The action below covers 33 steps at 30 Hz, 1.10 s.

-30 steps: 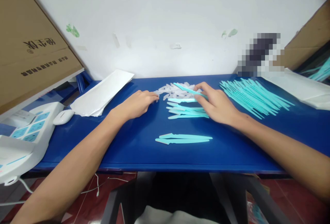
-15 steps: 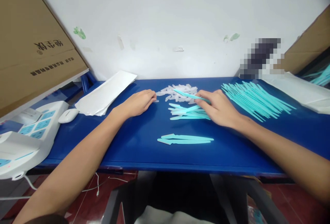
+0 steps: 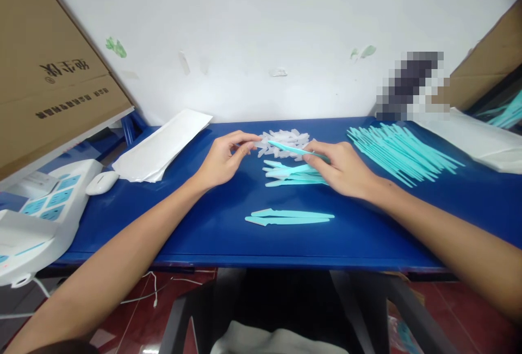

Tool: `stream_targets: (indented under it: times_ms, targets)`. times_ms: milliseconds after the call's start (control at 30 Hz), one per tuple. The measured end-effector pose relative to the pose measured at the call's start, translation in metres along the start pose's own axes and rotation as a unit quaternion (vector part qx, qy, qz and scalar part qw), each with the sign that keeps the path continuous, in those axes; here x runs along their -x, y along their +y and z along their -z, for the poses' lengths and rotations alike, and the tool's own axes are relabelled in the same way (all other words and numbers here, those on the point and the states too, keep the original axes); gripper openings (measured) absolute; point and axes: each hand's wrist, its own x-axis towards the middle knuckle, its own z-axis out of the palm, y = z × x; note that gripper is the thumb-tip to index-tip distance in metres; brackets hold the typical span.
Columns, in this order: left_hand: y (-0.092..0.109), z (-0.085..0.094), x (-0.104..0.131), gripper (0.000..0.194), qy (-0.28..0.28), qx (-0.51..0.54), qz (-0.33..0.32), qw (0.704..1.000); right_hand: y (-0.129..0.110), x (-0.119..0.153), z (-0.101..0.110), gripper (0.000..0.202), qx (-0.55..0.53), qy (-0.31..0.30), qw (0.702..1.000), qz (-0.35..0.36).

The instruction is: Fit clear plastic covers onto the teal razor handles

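My right hand (image 3: 342,166) is closed around the handle of a turquoise eyebrow razor (image 3: 285,148), its blade end pointing left. At the left end of the cap pile, my left hand (image 3: 228,158) pinches a small translucent blade cap (image 3: 260,145) between thumb and fingers, close to the razor's tip. Behind the held razor lies a heap of translucent caps (image 3: 291,137). A small pile of turquoise razors (image 3: 291,173) rests below my right hand, partly hidden by it. Nearer the front edge, two razors (image 3: 291,216) lie side by side.
Many more turquoise razors (image 3: 402,150) are spread at the right of the blue table (image 3: 204,234). White sheets or bags (image 3: 163,144) lie at the left, others (image 3: 473,139) at far right. A white power strip (image 3: 77,207), an earbud case (image 3: 101,182) and a cardboard box (image 3: 61,33) stand left.
My left hand has lifted from the table beside the caps and moved right, towards the razor tip, with a cap in its fingers. The right hand still holds the razor in nearly the same place.
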Motion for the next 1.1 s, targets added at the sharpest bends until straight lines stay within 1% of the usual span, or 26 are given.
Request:
stream_targets:
  times_ms: [200, 267, 367, 467, 567, 667, 767, 867, 933, 1000, 1033, 1100]
  targets:
    - [0.0, -0.002, 0.0, 0.027, 0.01, 0.006, -0.019, 1.0, 0.001, -0.001, 0.001, 0.033, 0.02, -0.029, 0.999, 0.01]
    - [0.004, -0.007, 0.001, 0.025, 0.009, -0.001, -0.023, 1.0, -0.001, -0.001, 0.0, 0.034, 0.021, -0.036, 0.999, 0.013]
    - [0.01, -0.019, 0.004, 0.024, 0.013, 0.001, -0.023, 1.0, -0.005, -0.001, -0.001, 0.034, 0.025, -0.048, 0.998, 0.017]
    - [0.013, -0.027, 0.005, 0.029, 0.014, 0.021, -0.015, 1.0, -0.009, -0.001, -0.001, 0.035, 0.04, -0.048, 0.998, 0.018]
    - [0.01, -0.023, 0.004, 0.035, 0.012, 0.001, -0.031, 0.999, -0.007, -0.002, 0.005, 0.034, 0.061, -0.045, 0.997, 0.026]
    - [0.0, -0.011, 0.003, 0.037, 0.007, -0.099, -0.069, 0.993, -0.001, -0.003, 0.012, 0.03, 0.1, -0.064, 0.992, 0.047]
    - [-0.013, 0.001, 0.001, 0.041, -0.022, -0.213, -0.084, 0.973, 0.004, -0.002, 0.016, 0.027, 0.147, -0.095, 0.982, 0.077]
    - [-0.022, 0.007, 0.0, 0.045, -0.078, -0.282, -0.069, 0.954, 0.002, 0.0, 0.015, 0.024, 0.195, -0.133, 0.968, 0.081]
    - [-0.024, 0.008, 0.0, 0.046, -0.134, -0.299, -0.055, 0.943, -0.002, 0.002, 0.014, 0.021, 0.227, -0.146, 0.96, 0.074]
    - [-0.023, 0.006, 0.0, 0.047, -0.193, -0.302, -0.042, 0.933, -0.005, 0.003, 0.014, 0.019, 0.253, -0.144, 0.954, 0.074]
    - [-0.022, 0.005, 0.0, 0.048, -0.216, -0.301, -0.039, 0.928, -0.007, 0.004, 0.014, 0.018, 0.263, -0.141, 0.952, 0.075]
    - [-0.02, 0.003, -0.001, 0.048, -0.238, -0.3, -0.037, 0.923, -0.008, 0.004, 0.014, 0.017, 0.273, -0.14, 0.949, 0.077]
